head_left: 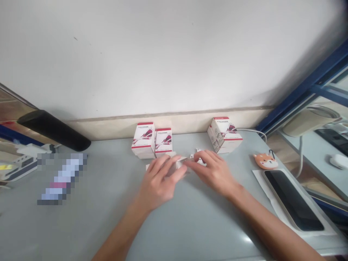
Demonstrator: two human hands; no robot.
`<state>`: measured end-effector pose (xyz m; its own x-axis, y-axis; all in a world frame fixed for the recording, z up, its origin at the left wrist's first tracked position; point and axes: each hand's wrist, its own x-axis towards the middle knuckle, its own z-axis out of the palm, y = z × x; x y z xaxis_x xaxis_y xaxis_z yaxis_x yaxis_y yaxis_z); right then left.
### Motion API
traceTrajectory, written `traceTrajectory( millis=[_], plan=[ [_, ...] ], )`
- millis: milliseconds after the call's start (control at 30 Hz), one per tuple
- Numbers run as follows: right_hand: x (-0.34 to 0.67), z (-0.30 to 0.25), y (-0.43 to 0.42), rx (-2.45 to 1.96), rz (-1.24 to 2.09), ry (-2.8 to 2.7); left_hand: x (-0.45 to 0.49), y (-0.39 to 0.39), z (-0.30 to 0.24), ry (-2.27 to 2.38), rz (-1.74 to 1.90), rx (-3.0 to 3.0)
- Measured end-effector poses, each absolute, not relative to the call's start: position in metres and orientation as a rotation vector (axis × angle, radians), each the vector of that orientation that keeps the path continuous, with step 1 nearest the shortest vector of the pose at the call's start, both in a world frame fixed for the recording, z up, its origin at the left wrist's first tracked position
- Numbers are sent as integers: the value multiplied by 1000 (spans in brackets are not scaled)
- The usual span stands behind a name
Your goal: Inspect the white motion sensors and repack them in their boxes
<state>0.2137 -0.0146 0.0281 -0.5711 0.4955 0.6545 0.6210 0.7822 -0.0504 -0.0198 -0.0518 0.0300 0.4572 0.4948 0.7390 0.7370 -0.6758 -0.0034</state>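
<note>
My left hand (159, 181) is closed around a small white cardboard box (179, 163) just above the grey table, and its fingers hide most of the box. At the box's right end, the thumb and fingers of my right hand (210, 168) are pinched on its edge; the exact grip is partly hidden. Small white pieces with dark marks (199, 154) lie behind my right hand. Beyond my left hand stand white and red printed cartons, a taller stack (144, 139) and a lower one (164, 140). Another stack of the same cartons (225, 134) stands behind my right hand.
A white wall (174, 65) closes off the back of the table (190, 232). On the right lie an orange dog-faced case (265, 160) and a dark-screened device (293, 199) on white paper. At left are a black cylinder (57, 130), a pixelated object (62, 179) and white equipment (24, 159).
</note>
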Motion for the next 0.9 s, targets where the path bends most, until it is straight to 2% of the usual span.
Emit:
traceTrajectory(
  millis=[367, 500, 600, 700, 800, 900],
  plan=[
    [203, 8, -11, -851, -209, -2356, -31, -52, 21, -1050, -1030, -2620],
    [207, 7, -8, -963, -123, -2384, -32, -51, 29, -1186, -1085, -2692],
    [215, 13, -6, -1037, 88, -2312, -36, -53, 38, -1401, -1156, -2729],
    [222, 19, -5, -1083, 475, -2150, -46, -53, 46, -1681, -1129, -2778],
    [225, 21, -5, -1065, 791, -1903, -59, -51, 48, -1858, -961, -2844],
    [226, 19, -1, -1089, 900, -1678, -67, -47, 45, -1823, -769, -2836]
  ],
)
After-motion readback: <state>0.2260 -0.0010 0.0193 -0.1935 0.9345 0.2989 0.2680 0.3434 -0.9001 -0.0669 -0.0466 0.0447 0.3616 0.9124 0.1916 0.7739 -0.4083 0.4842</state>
